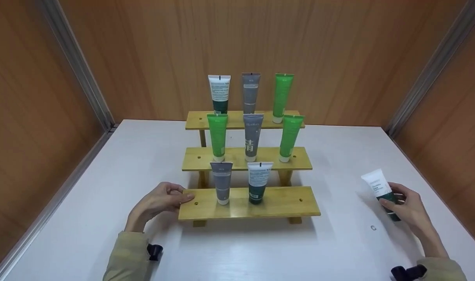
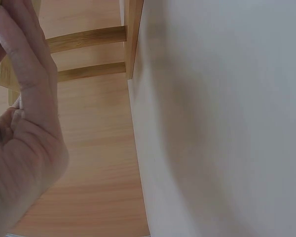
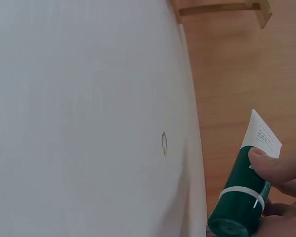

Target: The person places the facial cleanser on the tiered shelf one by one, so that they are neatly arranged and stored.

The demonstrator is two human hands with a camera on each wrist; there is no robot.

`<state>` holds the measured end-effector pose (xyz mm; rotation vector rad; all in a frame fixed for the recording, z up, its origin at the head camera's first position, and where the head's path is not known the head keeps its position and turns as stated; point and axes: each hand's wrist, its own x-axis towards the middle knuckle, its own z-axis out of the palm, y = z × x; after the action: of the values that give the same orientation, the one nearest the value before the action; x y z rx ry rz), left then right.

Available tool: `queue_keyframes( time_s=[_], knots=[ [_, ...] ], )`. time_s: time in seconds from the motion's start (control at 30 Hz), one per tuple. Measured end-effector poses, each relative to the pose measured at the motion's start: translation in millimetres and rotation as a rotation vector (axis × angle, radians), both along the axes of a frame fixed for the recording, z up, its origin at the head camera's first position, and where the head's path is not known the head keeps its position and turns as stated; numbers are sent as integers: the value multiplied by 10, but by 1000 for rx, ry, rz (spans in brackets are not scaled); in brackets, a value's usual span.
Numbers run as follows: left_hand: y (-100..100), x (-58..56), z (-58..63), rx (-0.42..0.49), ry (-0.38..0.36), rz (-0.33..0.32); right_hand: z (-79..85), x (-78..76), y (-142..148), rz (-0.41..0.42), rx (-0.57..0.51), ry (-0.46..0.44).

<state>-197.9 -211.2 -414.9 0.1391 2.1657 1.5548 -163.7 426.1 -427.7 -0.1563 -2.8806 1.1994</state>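
Note:
At the right of the head view, my right hand holds a white and dark green squeeze tube between thumb and fingers, tilted, white end up. The right wrist view shows its green cap end pointing down above the table. My left hand pinches the left end of the lowest step of a wooden display stand, thumb on top. On that step stand a grey tube and another white and green tube. The left wrist view shows the hand beside the stand, fingertips partly cut off.
On the middle step are a grey tube and two green tubes, one at left, one at right. White-green, grey and green tubes occupy the top step. A small ring mark shows on the white table.

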Motion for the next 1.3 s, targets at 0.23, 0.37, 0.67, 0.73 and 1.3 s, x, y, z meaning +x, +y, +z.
queue_keyframes(
  time_s=[0.23,0.37,0.67,0.73,1.3],
  knots=[
    [-16,-6,-12,28,-11,-20,91,-23,-276,21,-85,96],
    [-23,-14,-19,23,-13,-17,149,-41,-454,41,-143,168],
    [-5,-1,1,11,-3,-16,246,-67,-820,77,-266,235],
    [-4,-3,2,10,-3,-14,265,-75,-889,79,-282,237],
    [-14,-25,-27,29,-15,-13,421,-76,-1414,137,-421,242]
  ],
)
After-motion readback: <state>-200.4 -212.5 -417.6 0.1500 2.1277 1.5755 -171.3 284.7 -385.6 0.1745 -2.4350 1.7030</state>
